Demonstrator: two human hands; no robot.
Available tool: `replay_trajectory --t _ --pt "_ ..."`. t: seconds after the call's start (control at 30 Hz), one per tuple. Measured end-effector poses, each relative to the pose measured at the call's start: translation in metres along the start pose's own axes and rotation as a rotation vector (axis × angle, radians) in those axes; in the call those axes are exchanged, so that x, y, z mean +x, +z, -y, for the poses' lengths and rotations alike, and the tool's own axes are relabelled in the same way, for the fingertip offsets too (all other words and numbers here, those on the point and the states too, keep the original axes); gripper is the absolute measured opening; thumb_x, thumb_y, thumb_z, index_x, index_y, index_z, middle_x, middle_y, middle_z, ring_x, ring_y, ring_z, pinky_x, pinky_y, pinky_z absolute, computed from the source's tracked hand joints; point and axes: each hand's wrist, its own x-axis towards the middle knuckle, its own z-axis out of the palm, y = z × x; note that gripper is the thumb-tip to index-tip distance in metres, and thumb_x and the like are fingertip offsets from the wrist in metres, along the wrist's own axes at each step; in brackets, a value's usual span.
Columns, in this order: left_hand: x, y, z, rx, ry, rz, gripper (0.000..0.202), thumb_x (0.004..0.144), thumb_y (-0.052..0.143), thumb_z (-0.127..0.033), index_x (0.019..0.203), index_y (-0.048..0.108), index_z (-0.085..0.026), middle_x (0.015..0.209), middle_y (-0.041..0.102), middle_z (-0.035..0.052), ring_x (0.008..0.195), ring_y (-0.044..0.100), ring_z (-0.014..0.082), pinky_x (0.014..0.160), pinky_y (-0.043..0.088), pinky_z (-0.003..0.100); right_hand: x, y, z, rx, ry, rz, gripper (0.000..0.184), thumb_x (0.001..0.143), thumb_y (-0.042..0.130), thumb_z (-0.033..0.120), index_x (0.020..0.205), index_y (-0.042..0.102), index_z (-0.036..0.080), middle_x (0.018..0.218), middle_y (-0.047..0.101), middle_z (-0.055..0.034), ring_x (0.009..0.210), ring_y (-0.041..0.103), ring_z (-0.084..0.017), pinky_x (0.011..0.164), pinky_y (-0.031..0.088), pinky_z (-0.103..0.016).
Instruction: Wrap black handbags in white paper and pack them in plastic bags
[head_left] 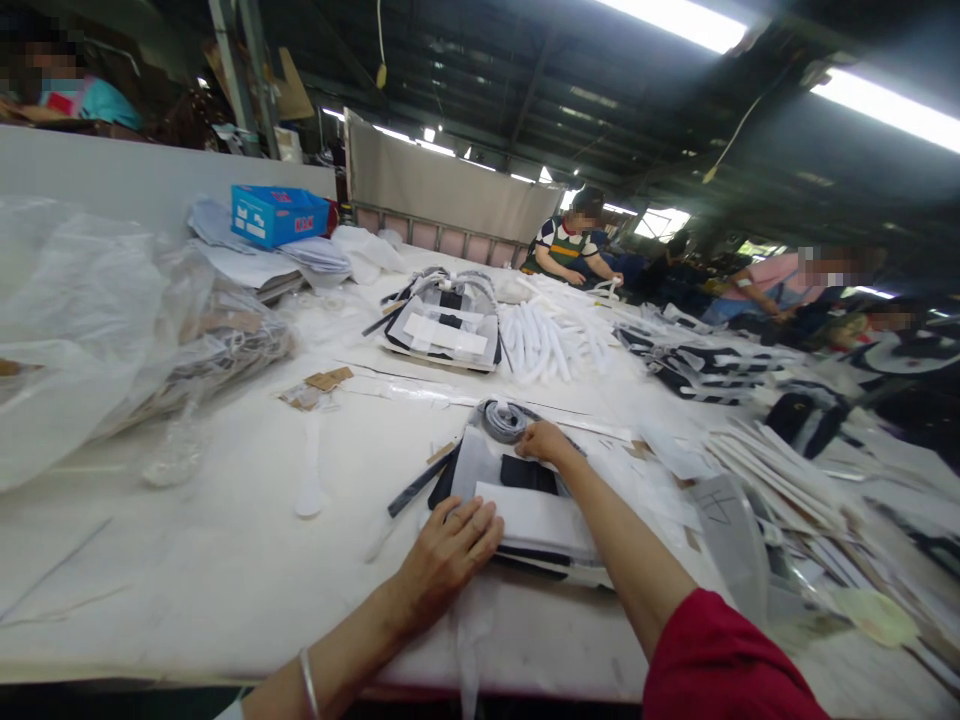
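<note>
A stack of grey and black fabric bag pieces lies on the table in front of me. Across its near part rests a white rectangular piece. My left hand lies open on the near left corner of the stack, its fingers stretched over the white piece's left end. At the far end sits a coiled grey strap. My right hand is closed beside the coil's right edge, fingertips curled down; what they pinch is hidden. A dark strap sticks out to the left.
A similar bag stack lies farther back, beside a pile of white tubes. Plastic sheeting and a blue box are at left. White strips and boards crowd the right. A co-worker stands across the table.
</note>
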Motion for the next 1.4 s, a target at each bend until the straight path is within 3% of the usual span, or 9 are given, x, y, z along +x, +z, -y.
replay_trajectory --t 0.1,0.3,0.6,0.73,0.87,1.0,1.1,1.23,1.4 --pt "-0.002 0.002 -0.001 -0.016 -0.014 -0.002 0.036 0.099 0.036 -0.012 0.126 0.059 -0.015 0.126 0.064 0.0093 0.121 0.055 0.0220 0.102 0.042 0.040 -0.014 -0.009 0.003 -0.064 -0.097 0.037 0.009 0.069 0.071 0.027 0.066 0.066 0.020 0.066 0.067 0.0011 0.066 0.062 -0.016 0.060 0.043 -0.024" --pt "-0.002 0.007 -0.001 -0.034 -0.029 -0.038 0.037 0.099 0.034 -0.012 0.124 0.060 -0.015 0.125 0.065 0.0093 0.121 0.055 0.0224 0.102 0.041 0.041 -0.034 -0.027 0.026 -0.220 -0.315 0.020 0.009 0.084 0.060 0.028 0.082 0.065 0.021 0.085 0.070 -0.0048 0.081 0.063 -0.021 0.074 0.042 -0.029" --pt "0.002 -0.002 0.001 -0.022 0.034 -0.032 0.035 0.099 0.035 -0.013 0.123 0.060 -0.015 0.124 0.066 0.0102 0.118 0.057 0.0212 0.099 0.044 0.039 -0.019 -0.016 0.063 -0.435 -0.460 -0.015 0.016 0.089 0.060 0.021 0.104 0.061 0.017 0.107 0.070 -0.0154 0.107 0.061 -0.028 0.097 0.035 -0.038" --pt "0.003 -0.002 0.001 -0.041 0.029 -0.053 0.034 0.099 0.035 -0.013 0.121 0.061 -0.015 0.124 0.066 0.0091 0.117 0.058 0.0218 0.097 0.046 0.039 -0.017 -0.015 0.077 -0.451 -0.498 -0.033 0.019 0.093 0.054 0.025 0.109 0.058 0.016 0.106 0.070 -0.0167 0.104 0.062 -0.028 0.096 0.034 -0.039" --pt "0.002 0.001 0.002 -0.056 0.024 -0.023 0.035 0.099 0.035 -0.014 0.123 0.060 -0.015 0.125 0.065 0.0105 0.117 0.058 0.0220 0.097 0.046 0.040 -0.022 -0.027 0.075 -0.443 -0.500 -0.005 0.018 0.091 0.058 0.031 0.102 0.060 0.017 0.090 0.071 -0.0108 0.093 0.064 -0.025 0.091 0.036 -0.037" --pt "-0.003 0.006 0.001 -0.071 0.007 -0.003 0.037 0.099 0.032 -0.013 0.126 0.057 -0.015 0.126 0.064 0.0120 0.118 0.057 0.0218 0.099 0.045 0.040 -0.034 -0.042 0.063 -0.393 -0.446 0.028 0.029 0.081 0.070 0.040 0.101 0.059 0.021 0.086 0.069 -0.0034 0.081 0.062 -0.021 0.072 0.038 -0.029" --pt "-0.006 0.012 0.000 -0.092 -0.013 -0.014 0.038 0.099 0.032 -0.012 0.128 0.056 -0.015 0.127 0.064 0.0124 0.121 0.056 0.0231 0.100 0.044 0.042 -0.047 -0.049 0.059 -0.275 -0.433 0.061 0.038 0.071 0.075 0.032 0.104 0.059 0.022 0.094 0.068 -0.0014 0.080 0.060 -0.017 0.066 0.037 -0.024" --pt "-0.008 0.013 0.000 -0.102 -0.006 0.002 0.039 0.098 0.034 -0.012 0.132 0.053 -0.015 0.127 0.063 0.0139 0.122 0.055 0.0236 0.101 0.044 0.043 -0.068 -0.051 0.065 -0.207 -0.450 0.062 0.024 0.071 0.064 0.016 0.094 0.063 0.019 0.092 0.069 -0.0029 0.081 0.059 -0.017 0.066 0.036 -0.024" --pt "-0.004 0.006 0.002 -0.106 0.008 0.021 0.038 0.097 0.036 -0.012 0.131 0.053 -0.014 0.127 0.063 0.0141 0.121 0.056 0.0235 0.100 0.045 0.042 -0.088 -0.051 0.070 -0.322 -0.433 0.017 0.011 0.071 0.062 0.016 0.081 0.067 0.017 0.093 0.070 -0.0085 0.087 0.061 -0.022 0.068 0.037 -0.027"
